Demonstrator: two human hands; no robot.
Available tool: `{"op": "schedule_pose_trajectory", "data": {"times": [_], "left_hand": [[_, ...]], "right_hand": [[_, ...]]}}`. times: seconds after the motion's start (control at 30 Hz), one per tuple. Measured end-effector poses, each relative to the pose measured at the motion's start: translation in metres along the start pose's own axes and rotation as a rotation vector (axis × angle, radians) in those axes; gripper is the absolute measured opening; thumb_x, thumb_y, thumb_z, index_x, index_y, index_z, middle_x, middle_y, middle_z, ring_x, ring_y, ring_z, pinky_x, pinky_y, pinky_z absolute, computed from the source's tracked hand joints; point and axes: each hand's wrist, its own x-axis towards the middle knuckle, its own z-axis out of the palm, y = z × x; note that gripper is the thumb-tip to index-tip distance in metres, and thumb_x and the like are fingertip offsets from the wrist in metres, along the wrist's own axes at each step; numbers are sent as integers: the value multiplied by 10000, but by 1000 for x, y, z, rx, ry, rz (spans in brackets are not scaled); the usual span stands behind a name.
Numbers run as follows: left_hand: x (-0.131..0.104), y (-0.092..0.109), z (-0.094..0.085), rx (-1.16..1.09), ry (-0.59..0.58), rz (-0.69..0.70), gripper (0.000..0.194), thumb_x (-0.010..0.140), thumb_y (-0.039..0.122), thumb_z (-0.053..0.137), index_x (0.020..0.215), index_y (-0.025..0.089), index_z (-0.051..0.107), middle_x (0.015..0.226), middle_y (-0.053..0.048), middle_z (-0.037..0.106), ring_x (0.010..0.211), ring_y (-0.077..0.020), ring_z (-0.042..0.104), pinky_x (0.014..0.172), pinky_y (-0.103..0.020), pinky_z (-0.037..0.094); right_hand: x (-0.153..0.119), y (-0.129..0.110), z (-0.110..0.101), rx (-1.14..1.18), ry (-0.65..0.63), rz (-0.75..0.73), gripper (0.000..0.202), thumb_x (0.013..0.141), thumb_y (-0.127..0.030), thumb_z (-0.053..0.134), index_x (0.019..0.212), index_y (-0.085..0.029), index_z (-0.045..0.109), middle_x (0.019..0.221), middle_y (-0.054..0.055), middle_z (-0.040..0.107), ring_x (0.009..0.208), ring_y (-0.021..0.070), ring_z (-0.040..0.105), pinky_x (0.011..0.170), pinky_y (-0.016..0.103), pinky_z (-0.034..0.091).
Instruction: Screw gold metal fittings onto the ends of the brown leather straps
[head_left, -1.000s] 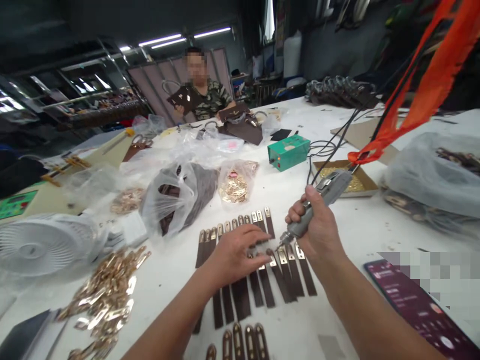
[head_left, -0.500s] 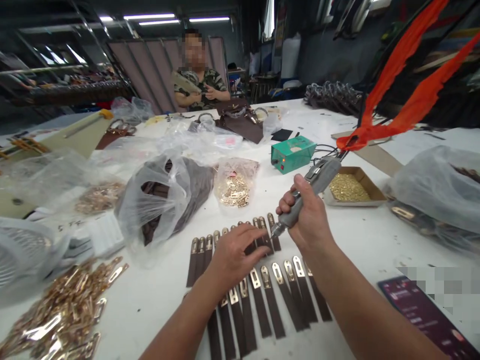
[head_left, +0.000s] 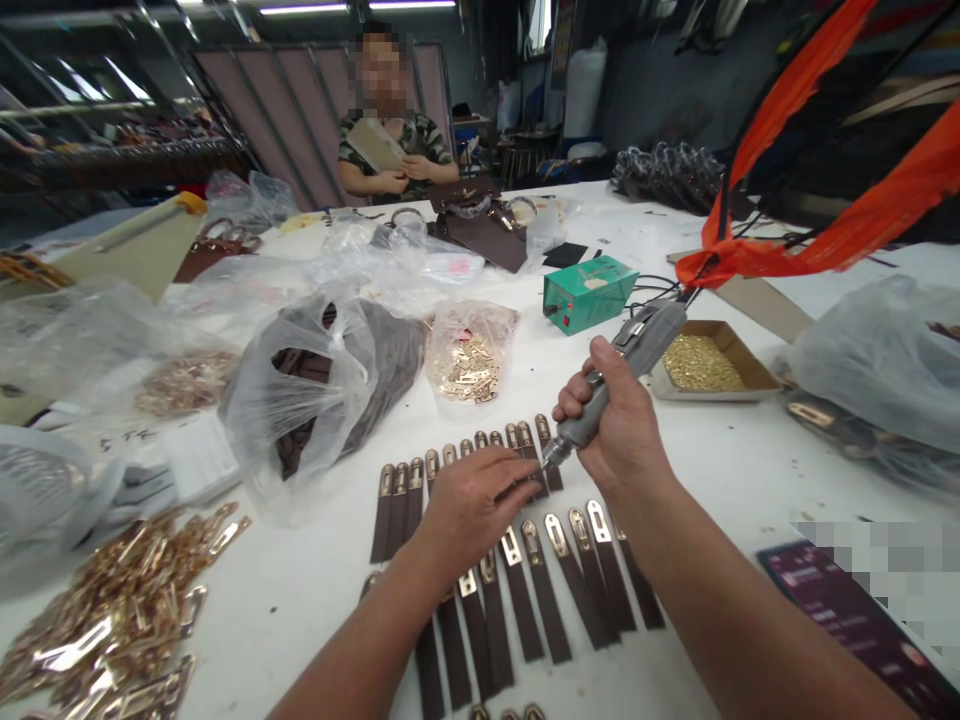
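A grey electric screwdriver [head_left: 592, 405] is in my right hand [head_left: 626, 430], fingers wrapped round its body and the bit pointing down and left. My left hand [head_left: 472, 510] is at the tip of the bit, thumb and fingertips drawn together; anything between them is too small to make out. Beneath and around my hands lie dark brown leather straps [head_left: 551, 610] in two rows, with gold metal plates [head_left: 598, 520] on their upper ends. My left hand hides part of the back row.
Loose gold plates [head_left: 112, 620] are heaped at left. Behind are a bag of dark pieces [head_left: 375, 370], a bag of gold parts [head_left: 472, 370], a green power box [head_left: 589, 292] and a tray of small brass pieces [head_left: 739, 390]. Orange cloth [head_left: 795, 255] hangs by the screwdriver. A person [head_left: 386, 160] sits opposite.
My left thumb and fingertips have closed together at the bit. The view has tipped slightly down. Across the table, the person's beige panel has shifted.
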Motion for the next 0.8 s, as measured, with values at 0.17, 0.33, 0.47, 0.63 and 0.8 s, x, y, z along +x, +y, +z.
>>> {"op": "schedule_pose_trajectory", "data": {"times": [0.17,0.33,0.47,0.63,0.8], "left_hand": [[1,1,1,-18,-14,-2,100,964,176,769,1062,163,787,963,-28,787,844,-151,746,790,-285,613],[2,2,1,-40,-29,-14,53,980,180,753,1022,165,782,927,-17,785,824,-139,737,778,-270,598],[2,3,1,-60,-25,-35,32,972,180,764,1000,168,776,910,-11,778,808,-134,730,761,-260,582],[3,4,1,-68,-37,-58,38,974,204,768,964,167,765,894,-15,773,797,-140,723,748,-265,570],[1,4,2,-81,-41,-73,49,983,207,757,958,166,763,879,-11,763,789,-133,716,737,-260,556]], "right_hand": [[0,1,-1,0,11,2,616,626,-568,985,842,-218,526,550,-109,443,464,85,449,464,233,493],[1,1,-1,-9,12,-10,611,634,-566,978,856,-219,528,554,-110,444,467,86,452,468,233,493],[1,1,-1,-10,11,-11,608,641,-566,976,858,-221,526,559,-113,435,467,83,452,471,232,487],[0,2,-2,-14,1,-23,572,682,-558,957,847,-223,523,559,-112,426,464,85,458,474,236,484],[-2,5,-2,-41,-14,-41,555,705,-566,948,842,-217,539,563,-100,451,467,89,467,477,245,493]]}}
